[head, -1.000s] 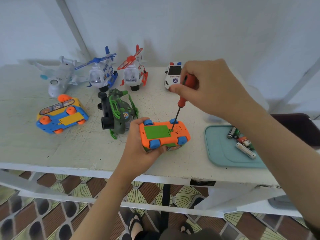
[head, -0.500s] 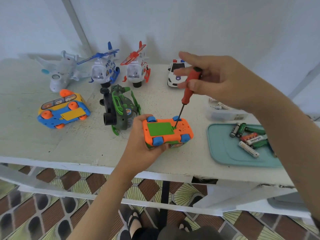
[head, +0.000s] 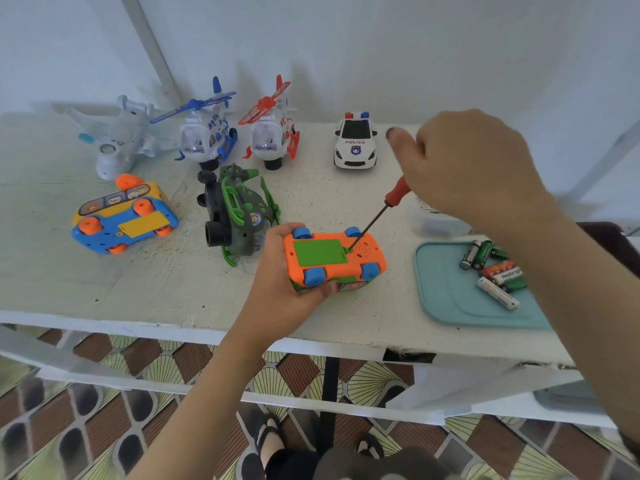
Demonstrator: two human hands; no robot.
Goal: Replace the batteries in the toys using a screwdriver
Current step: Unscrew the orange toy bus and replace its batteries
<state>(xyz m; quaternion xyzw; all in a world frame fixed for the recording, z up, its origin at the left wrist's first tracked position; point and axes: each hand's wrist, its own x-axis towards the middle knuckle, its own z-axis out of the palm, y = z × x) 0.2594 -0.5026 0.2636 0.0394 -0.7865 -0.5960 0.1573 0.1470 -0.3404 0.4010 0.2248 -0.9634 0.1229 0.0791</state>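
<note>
Low in the centre of the frame I see the left hand (head: 277, 282) gripping the orange car (head: 334, 258), wheels up, near the front edge of the table (head: 138, 289). The screwdriver (head: 381, 209) has its tip at the right edge of the car's green cover (head: 318, 251). The right hand (head: 474, 168), right of centre, is curled round its red handle. At lower right a tray (head: 446, 296) holds loose batteries (head: 495, 271). Mid-left lie a green helicopter (head: 239, 213) and a bus (head: 121, 220), wheels up. Along the far edge, in the upper frame, stand a plane (head: 117, 140), a blue helicopter (head: 204, 133), a red helicopter (head: 272, 133) and a police car (head: 355, 142).
</note>
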